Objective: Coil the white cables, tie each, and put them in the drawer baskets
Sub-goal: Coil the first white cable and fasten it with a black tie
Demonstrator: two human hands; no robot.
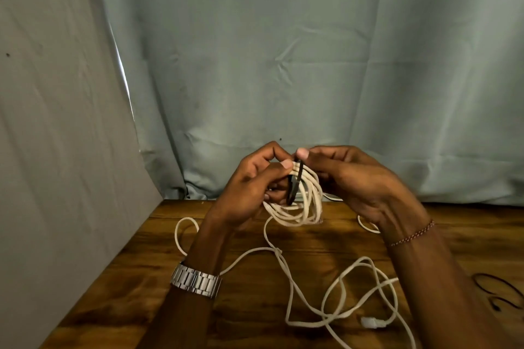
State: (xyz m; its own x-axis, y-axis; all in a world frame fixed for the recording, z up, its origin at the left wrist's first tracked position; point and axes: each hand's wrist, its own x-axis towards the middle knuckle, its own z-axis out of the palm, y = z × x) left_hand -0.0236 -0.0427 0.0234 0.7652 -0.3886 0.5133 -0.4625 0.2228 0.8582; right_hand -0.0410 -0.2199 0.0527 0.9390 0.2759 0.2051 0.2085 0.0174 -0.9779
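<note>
A coil of white cable hangs in the air above the wooden table, gripped from both sides. My left hand pinches its top left with thumb and fingers. My right hand holds its top right. A thin black tie runs across the coil's strands between my two thumbs. More loose white cable lies in loops on the table below, ending in a white connector.
Thin black ties lie on the table at the right. A grey panel stands on the left, and a pale cloth backdrop hangs behind the table. A metal watch sits on my left wrist.
</note>
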